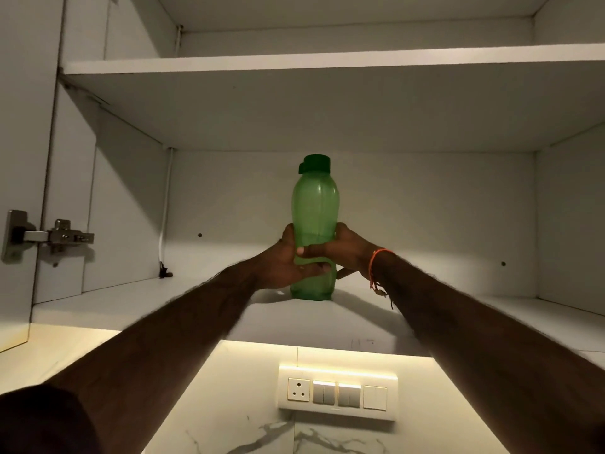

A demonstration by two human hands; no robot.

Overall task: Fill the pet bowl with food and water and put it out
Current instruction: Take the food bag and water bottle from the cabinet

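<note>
A translucent green water bottle (315, 204) with a dark green cap stands upright on the bottom shelf (183, 306) of an open white wall cabinet. My left hand (288, 257) grips its lower half from the left, thumb across the front. From the right, my right hand (343, 249) wraps the same part, its fingers overlapping the left thumb. An orange thread is tied round my right wrist. The bottle's base touches the shelf. No pet bowl is in view.
An upper shelf (327, 62) spans the cabinet above the bottle. The cabinet door with a metal hinge (49, 237) hangs open at the left. Below the cabinet a lit wall carries a socket and switch panel (337, 393) over marble-patterned tile.
</note>
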